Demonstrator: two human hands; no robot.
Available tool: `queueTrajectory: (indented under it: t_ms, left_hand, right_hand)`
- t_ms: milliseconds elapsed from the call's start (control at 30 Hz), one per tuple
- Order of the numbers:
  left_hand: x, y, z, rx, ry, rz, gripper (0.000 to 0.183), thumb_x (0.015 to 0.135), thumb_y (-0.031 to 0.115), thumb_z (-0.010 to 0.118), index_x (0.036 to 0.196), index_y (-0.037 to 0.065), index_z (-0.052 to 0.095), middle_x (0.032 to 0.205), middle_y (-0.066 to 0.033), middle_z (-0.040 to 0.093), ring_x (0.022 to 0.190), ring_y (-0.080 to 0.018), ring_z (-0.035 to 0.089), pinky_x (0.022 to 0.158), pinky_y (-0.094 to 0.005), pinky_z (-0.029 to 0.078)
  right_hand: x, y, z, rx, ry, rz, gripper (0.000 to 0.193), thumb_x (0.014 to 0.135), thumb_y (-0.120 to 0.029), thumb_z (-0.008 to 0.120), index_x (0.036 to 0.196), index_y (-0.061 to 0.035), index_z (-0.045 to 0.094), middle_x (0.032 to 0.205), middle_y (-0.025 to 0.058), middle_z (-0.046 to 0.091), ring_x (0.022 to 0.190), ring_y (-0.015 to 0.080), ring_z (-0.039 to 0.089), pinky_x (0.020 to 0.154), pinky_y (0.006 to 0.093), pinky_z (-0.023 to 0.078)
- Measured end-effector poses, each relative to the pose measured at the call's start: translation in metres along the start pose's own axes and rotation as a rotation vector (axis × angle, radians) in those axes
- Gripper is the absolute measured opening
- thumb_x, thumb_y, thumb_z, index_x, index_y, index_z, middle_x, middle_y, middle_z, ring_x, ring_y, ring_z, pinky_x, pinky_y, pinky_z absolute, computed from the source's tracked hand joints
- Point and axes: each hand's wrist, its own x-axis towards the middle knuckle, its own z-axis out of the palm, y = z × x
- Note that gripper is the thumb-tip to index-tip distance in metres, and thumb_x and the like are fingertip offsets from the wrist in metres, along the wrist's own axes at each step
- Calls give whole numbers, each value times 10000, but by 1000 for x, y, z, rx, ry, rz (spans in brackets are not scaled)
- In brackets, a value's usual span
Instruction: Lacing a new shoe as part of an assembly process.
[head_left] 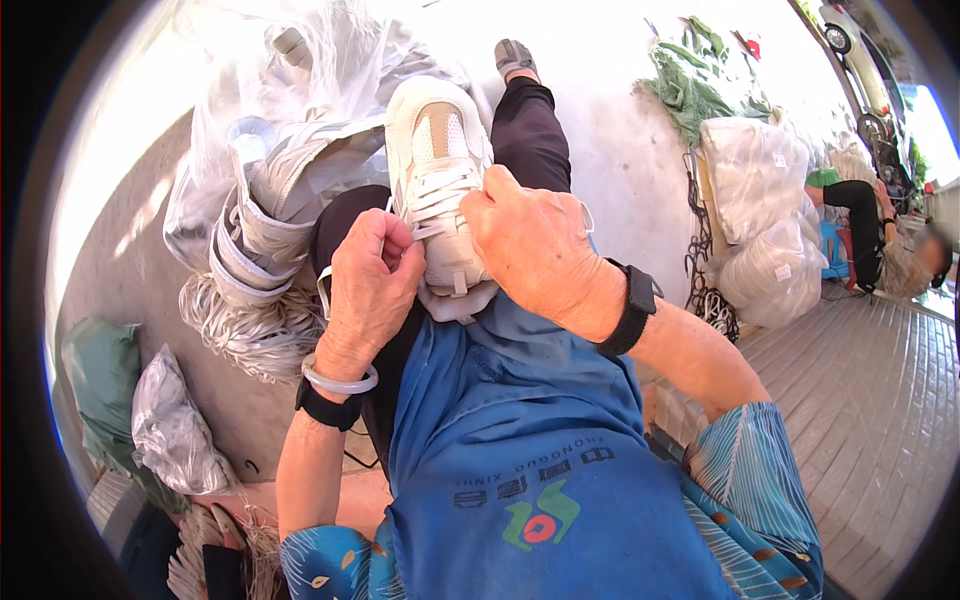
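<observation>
Apron [520, 440]: blue, spread over the lap; carries the shoe's heel end.
Left hand [368, 285]: fingers pinched shut on a white lace [428, 228] at the shoe's left edge, judged to keep it taut.
Right hand [535, 245]: fingers closed on the lace at the eyelet rows.
Shoe [438, 170]: cream sneaker, toe pointing away, resting on the knees.
Pile of shoes [270, 215]: on the ground at left, beside clear bags [300, 60].
Bundled laces [250, 325]: near the pile's front edge.

A shoe [437, 170] lies on the lap, lace bundles [250, 325] left, bags [757, 215] right.
</observation>
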Motion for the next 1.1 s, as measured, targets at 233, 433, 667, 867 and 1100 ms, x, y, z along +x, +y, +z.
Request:
queueTrajectory:
  t_ms: [233, 433, 667, 867, 1100]
  left_hand:
    - [-4, 6, 1, 38, -5, 22, 114, 834, 26, 662, 863, 17, 553, 728, -14, 550, 635, -72, 513, 582, -240, 465]
    - [-3, 16, 2, 67, -15, 57, 145, 813, 17, 682, 889, 21, 559, 789, -27, 547, 619, -78, 500, 577, -234, 453]
    - [6, 20, 5, 97, -19, 126, 165, 803, 5, 683, 918, 19, 566, 788, -16, 526, 584, -74, 444, 545, -233, 416]
    - [13, 33, 13, 115, -56, 207, 218, 787, -16, 687, 988, 28, 614, 820, -16, 510, 601, -75, 434, 557, -225, 403]
    - [14, 37, 8, 49, -169, 145, 127, 843, 0, 664, 957, 31, 619, 808, 15, 494, 669, -64, 445, 611, -207, 399]
  right_hand:
    - [9, 20, 16, 212, 31, -45, 147, 719, -63, 633, 842, 16, 619, 820, 151, 594, 689, 282, 671, 608, 371, 528]
    - [2, 47, 21, 704, 29, -24, 92, 745, -77, 604, 823, -29, 614, 806, 132, 588, 667, 296, 605, 631, 390, 499]
    - [7, 36, 28, 650, 129, -94, 59, 733, -66, 588, 772, -32, 616, 765, 134, 591, 614, 295, 581, 593, 368, 480]
    - [6, 55, 16, 1241, -281, 198, 101, 727, -65, 617, 806, -12, 650, 679, -36, 550, 632, 49, 474, 574, 248, 400]
    - [4, 52, 6, 1563, -270, 347, 94, 794, -103, 655, 834, -18, 667, 695, -50, 547, 616, 40, 445, 544, 223, 356]
